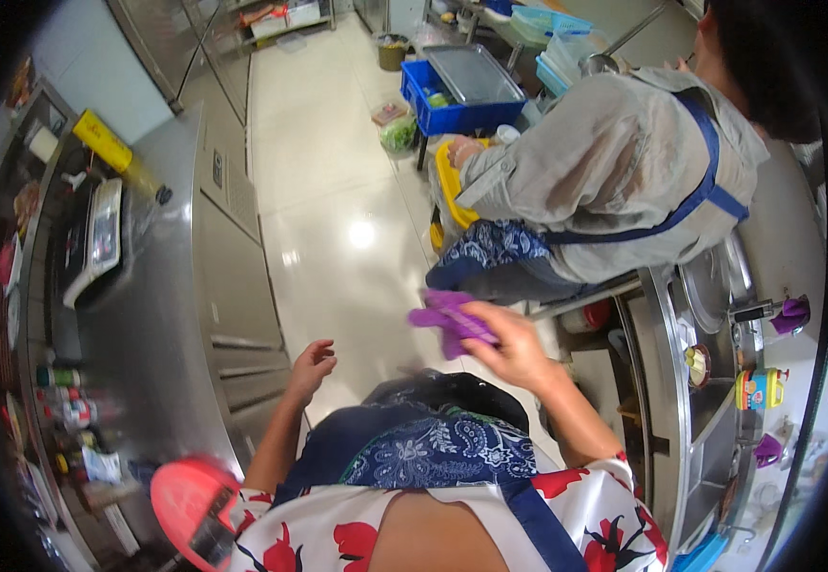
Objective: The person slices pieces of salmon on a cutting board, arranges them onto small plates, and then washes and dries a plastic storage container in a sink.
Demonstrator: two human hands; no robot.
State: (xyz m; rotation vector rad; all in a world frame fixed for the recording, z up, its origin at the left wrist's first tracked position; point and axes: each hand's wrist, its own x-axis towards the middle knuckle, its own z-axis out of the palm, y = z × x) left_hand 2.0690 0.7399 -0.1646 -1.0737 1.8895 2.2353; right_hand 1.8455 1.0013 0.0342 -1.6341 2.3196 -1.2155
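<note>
My right hand (510,347) grips a bunched purple cloth (453,318) in front of my body, above the tiled floor (342,264). Nothing is held in my left hand (314,368), which hangs near the stainless steel cabinet with its fingers slightly curled and apart. I wear a navy patterned apron (442,447). Beyond the cloth, a co-worker in a grey shirt (585,157) leans over a yellow plastic container (449,182), one hand at its rim.
Along the left runs a stainless steel counter (156,300) with a weighing scale (103,229) and bottles; a red basin (188,500) is at its near end. A blue crate (471,118) and a bag of greens (398,134) are ahead. On the right are sinks (714,422) and a yellow jug (758,388).
</note>
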